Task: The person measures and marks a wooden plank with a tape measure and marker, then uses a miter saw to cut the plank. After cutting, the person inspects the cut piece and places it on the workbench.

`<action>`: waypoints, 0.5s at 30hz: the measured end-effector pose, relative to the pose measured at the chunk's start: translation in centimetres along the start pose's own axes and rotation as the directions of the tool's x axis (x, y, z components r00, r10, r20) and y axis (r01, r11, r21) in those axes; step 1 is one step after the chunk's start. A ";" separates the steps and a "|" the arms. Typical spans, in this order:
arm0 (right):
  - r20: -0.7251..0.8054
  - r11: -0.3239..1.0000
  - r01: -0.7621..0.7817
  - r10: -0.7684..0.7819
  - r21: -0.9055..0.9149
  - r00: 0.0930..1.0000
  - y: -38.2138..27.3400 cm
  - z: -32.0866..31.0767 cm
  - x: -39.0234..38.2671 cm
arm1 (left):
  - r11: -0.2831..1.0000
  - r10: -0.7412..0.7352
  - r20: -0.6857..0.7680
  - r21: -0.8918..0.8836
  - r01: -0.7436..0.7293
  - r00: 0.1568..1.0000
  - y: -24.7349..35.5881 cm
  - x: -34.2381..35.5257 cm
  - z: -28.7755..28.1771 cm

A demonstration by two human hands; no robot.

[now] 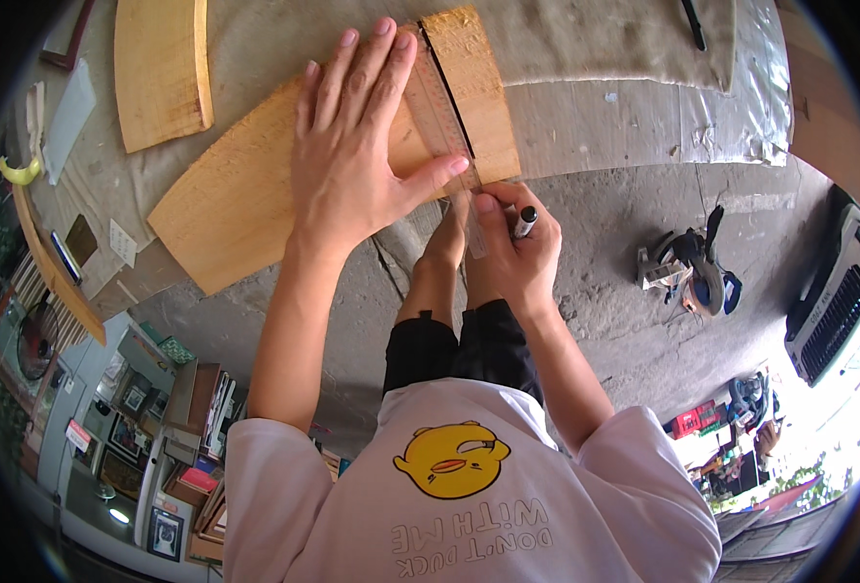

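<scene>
A broad wooden board [231,199] lies slanted across the table in front of me. My left hand [352,155] rests flat on it, fingers stretched forward, with the thumb pressing a clear ruler [435,112] against the wood. The ruler runs across the board near its right end, and its near tip juts past the board's edge. Along the ruler's right side goes a dark black line [446,85]. Just beyond the near edge, my right hand [529,255] grips a black marker [525,222]; its writing tip is hidden by my fingers.
Another wooden piece [163,73] lies at the far left of the table, with a yellow-handled object [20,171] farther left. Clear plastic sheeting [736,107] covers the table's right side. Tools [692,267] sit on the concrete floor to the right. Shelves [192,413] stand at lower left.
</scene>
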State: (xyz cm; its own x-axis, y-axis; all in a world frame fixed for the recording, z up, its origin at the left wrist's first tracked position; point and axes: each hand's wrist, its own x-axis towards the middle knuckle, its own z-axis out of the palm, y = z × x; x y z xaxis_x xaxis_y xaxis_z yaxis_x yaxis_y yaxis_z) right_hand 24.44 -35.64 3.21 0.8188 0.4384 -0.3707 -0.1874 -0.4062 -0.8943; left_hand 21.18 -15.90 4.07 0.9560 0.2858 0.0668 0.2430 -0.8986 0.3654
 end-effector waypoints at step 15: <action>-0.021 0.995 0.101 -0.101 -0.028 0.995 -0.1 -0.9 0.1 | 1.000 -0.018 0.024 0.004 0.018 1.000 0.1 0.0 -0.1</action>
State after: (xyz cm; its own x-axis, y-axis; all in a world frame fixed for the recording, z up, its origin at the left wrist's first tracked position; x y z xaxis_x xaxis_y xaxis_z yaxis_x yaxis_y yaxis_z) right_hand 25.07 -36.26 3.50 0.8448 0.4602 -0.2730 -0.0887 -0.3826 -0.9196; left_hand 21.20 -15.97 4.17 0.9551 0.2940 0.0380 0.2610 -0.8947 0.3626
